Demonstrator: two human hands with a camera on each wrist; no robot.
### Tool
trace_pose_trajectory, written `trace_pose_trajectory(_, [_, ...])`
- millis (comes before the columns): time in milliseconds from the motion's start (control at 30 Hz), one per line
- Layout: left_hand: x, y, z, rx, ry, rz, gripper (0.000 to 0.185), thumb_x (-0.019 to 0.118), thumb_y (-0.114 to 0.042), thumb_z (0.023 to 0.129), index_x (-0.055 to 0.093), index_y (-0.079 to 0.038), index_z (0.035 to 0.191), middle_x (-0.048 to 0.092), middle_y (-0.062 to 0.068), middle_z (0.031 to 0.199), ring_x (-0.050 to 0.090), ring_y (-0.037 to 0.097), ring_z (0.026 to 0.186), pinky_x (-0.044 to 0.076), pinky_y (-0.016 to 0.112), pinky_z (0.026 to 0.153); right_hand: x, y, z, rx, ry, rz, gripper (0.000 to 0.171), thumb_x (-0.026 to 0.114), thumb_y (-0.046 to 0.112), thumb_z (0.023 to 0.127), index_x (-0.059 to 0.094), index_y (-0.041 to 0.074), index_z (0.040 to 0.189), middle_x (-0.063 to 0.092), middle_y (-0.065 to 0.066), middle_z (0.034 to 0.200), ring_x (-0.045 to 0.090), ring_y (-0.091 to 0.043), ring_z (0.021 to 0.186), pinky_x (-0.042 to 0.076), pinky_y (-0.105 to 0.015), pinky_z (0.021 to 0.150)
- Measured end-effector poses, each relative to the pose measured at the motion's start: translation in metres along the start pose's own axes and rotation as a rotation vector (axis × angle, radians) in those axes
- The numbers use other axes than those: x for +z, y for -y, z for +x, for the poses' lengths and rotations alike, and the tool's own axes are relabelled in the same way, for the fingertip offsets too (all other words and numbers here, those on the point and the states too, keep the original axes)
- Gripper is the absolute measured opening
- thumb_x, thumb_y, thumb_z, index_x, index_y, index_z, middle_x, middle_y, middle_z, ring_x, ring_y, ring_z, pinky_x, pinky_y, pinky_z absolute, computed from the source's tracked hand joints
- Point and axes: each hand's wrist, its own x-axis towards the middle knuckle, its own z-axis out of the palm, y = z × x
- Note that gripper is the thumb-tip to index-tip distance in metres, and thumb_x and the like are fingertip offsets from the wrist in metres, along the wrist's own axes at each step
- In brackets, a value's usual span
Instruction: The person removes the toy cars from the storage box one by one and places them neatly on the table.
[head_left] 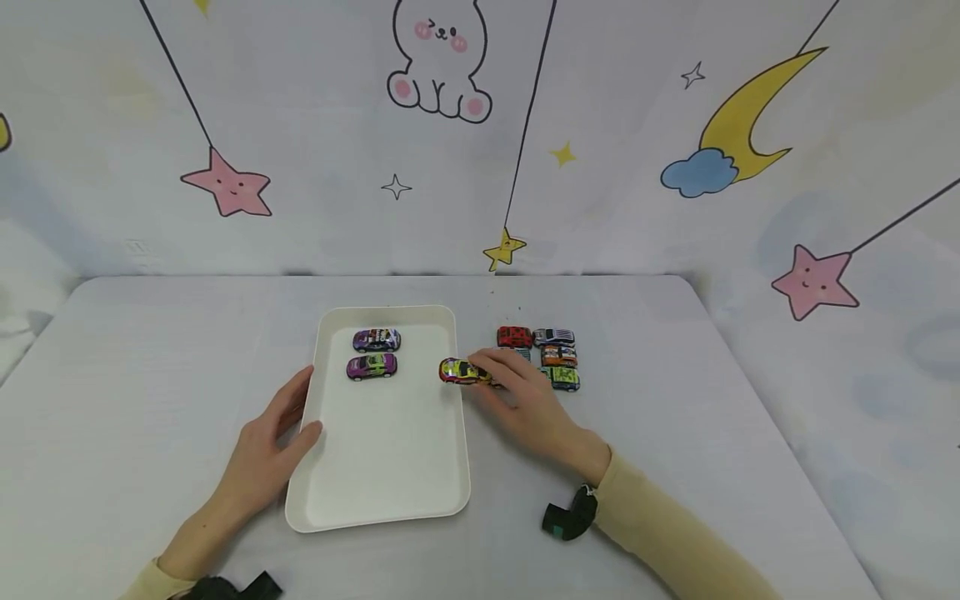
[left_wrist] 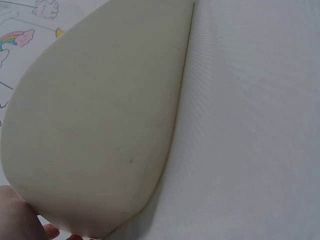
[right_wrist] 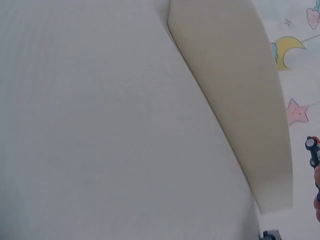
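A white tray lies on the table, and my left hand holds its left side, thumb over the rim. Two purple toy cars, an upper one and a lower one, sit side by side in the tray's far left part. My right hand pinches a yellow and red toy car over the tray's right rim. Its rear is hidden by the fingers. In the right wrist view, the held car shows at the right edge, with fingertips below.
Right of the tray stands a cluster of toy cars: a red one, a silver one, an orange one and a green one. Another is partly hidden behind my right hand. A patterned wall cloth rises behind the table.
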Motion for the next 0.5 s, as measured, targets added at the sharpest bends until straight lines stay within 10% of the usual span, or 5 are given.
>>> trace_pose_trajectory(500, [0.001, 0.003, 0.001, 0.003, -0.015, -0.003, 0.068, 0.063, -0.004, 0.095, 0.034, -0.013, 0.156, 0.047, 0.02, 0.15, 0.045, -0.014, 0.125, 0.034, 0.0, 0.101, -0.055, -0.064, -0.035, 0.099, -0.155, -0.17, 0.047, 0.068, -0.016, 0.084, 0.063, -0.003, 0.128, 0.062, -0.019, 0.125, 0.06, -0.031, 0.111, 0.047, -0.022, 0.09])
